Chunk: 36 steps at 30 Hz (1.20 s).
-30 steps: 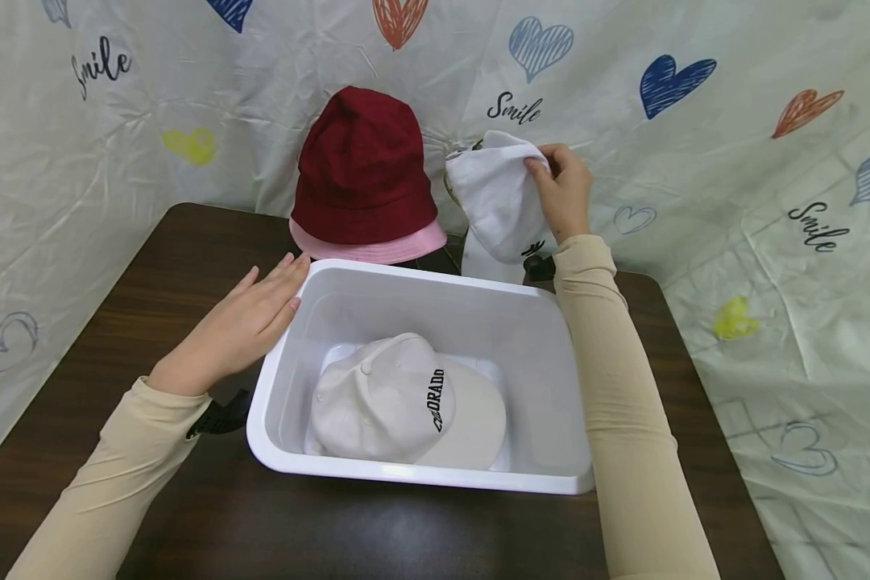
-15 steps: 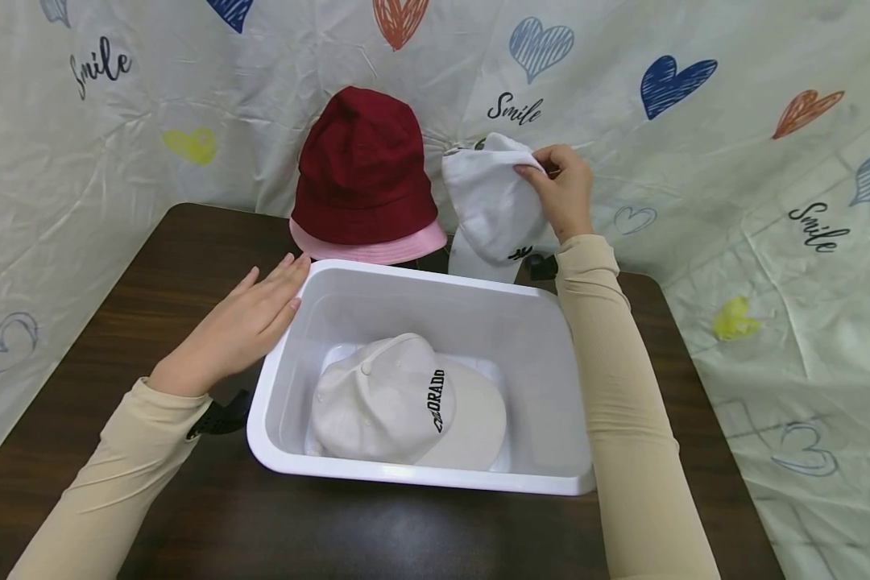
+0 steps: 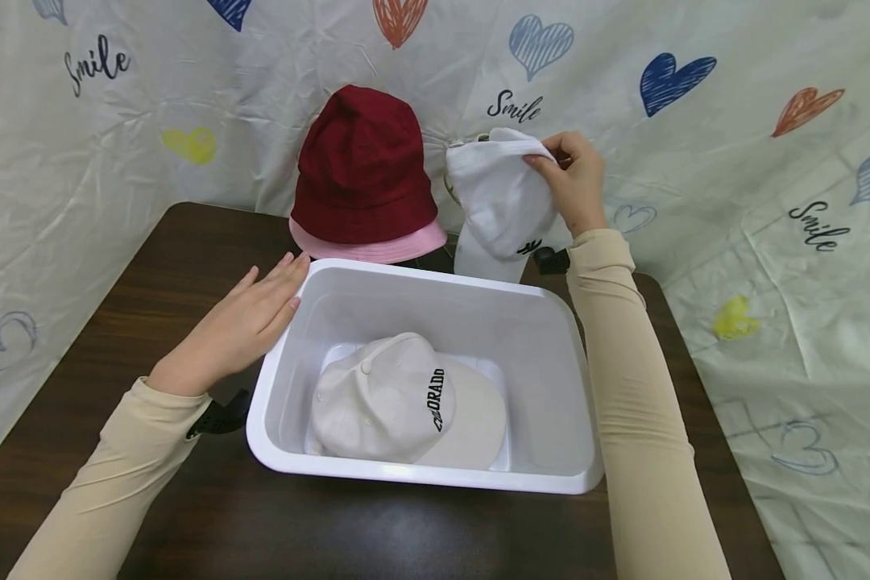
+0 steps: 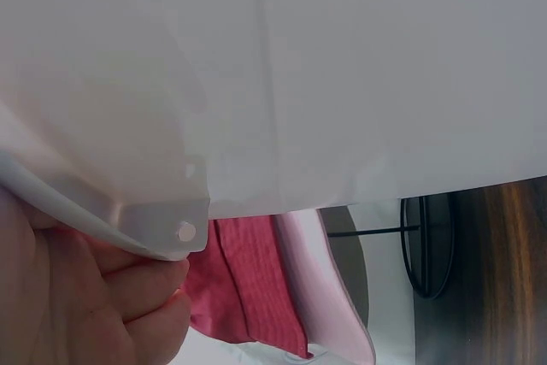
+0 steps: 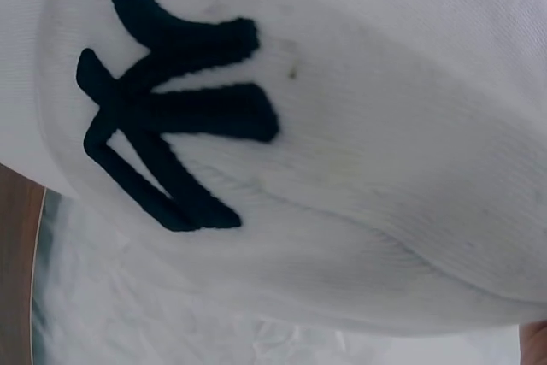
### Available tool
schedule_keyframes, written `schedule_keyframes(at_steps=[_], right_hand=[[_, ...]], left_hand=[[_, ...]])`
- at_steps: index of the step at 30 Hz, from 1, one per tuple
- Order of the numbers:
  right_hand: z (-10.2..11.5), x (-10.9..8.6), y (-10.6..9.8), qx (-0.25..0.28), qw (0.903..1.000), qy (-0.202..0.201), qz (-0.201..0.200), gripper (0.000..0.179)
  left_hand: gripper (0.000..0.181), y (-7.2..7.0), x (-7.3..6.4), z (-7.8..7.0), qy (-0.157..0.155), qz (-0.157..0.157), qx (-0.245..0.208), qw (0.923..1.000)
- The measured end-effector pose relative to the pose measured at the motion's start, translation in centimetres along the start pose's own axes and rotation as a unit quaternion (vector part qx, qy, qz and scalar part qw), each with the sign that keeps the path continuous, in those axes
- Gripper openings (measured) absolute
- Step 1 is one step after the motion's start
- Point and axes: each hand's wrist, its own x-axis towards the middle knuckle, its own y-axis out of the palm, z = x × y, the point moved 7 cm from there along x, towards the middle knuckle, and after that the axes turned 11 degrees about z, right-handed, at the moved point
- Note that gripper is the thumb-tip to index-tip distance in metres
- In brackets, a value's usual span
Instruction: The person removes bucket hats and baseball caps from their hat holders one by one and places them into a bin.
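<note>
In the head view my right hand [image 3: 578,181] pinches the edge of a white baseball cap [image 3: 503,193] behind the basin. The cap hangs with its brim down, partly hidden by the basin's far rim. Its black embroidered logo [image 5: 179,108] fills much of the right wrist view. My left hand [image 3: 235,330] rests with fairly straight fingers along the left rim of the white plastic basin [image 3: 435,475]; the left wrist view shows its fingers [image 4: 145,288] touching the rim from below. Inside the basin lies a cream baseball cap [image 3: 384,399] with black lettering, brim to the right.
A dark red bucket hat [image 3: 366,169] with a pink brim sits behind the basin, to the left of the white cap. Part of a black wire stand [image 4: 427,245] shows near it. Everything is on a dark wooden table [image 3: 406,540] before a printed cloth [image 3: 732,177].
My right hand and the white cap shifted slightly left, then moved up and back to the right. The left hand, basin, cream cap and bucket hat have stayed in place.
</note>
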Motion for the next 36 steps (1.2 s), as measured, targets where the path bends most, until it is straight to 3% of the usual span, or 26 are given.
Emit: schedule_keyframes(at_steps=[9, 19, 36], right_hand=[[0.6, -0.1, -0.7, 0.001, 0.9999, 0.013, 0.0, 0.003], [1.0, -0.2, -2.3, 0.011, 0.9998, 0.002, -0.014, 0.005], [2.0, -0.5, -3.8, 0.022, 0.9998, -0.002, 0.003, 0.007]], left_hand=[[0.053, 0.2, 0.1, 0.2, 0.004, 0.01, -0.001, 0.9999], [0.053, 0.0, -0.1, -0.1, 0.003, 0.002, -0.001, 1.0], [0.053, 0.0, 0.0, -0.1, -0.001, -0.006, 0.005, 1.0]])
